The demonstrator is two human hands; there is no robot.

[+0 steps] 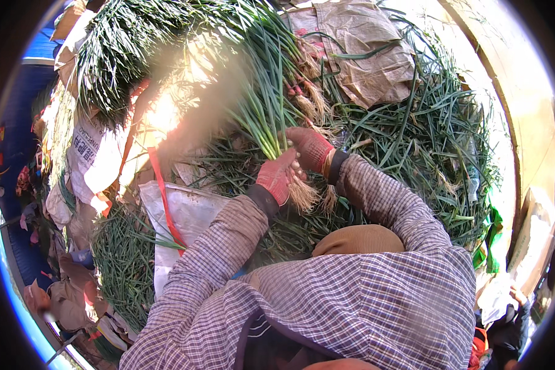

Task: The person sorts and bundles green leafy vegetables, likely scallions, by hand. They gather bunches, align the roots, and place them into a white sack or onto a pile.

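A bunch of leafy green alliums [264, 125], which look like young garlic, is held upright in front of me, its pale roots [304, 194] hanging down. My left hand [277, 175], in a red knit glove, is closed around the bunch just above the roots. From the other side, my right hand [311, 147], gloved alike, has its fingers against the same stalks. Small whitish bulbs show between the two hands. Just beyond my right hand lie more rooted bunches [307, 95] with reddish lower stems.
Loose green leaves [425, 162] cover the ground. A brown woven sack [365, 51] lies ahead, and a large leafy heap [115, 60] is at upper left. A white sack [185, 208] with a red strap [162, 194] lies left. Other people [74, 291] [513, 323] are at both edges.
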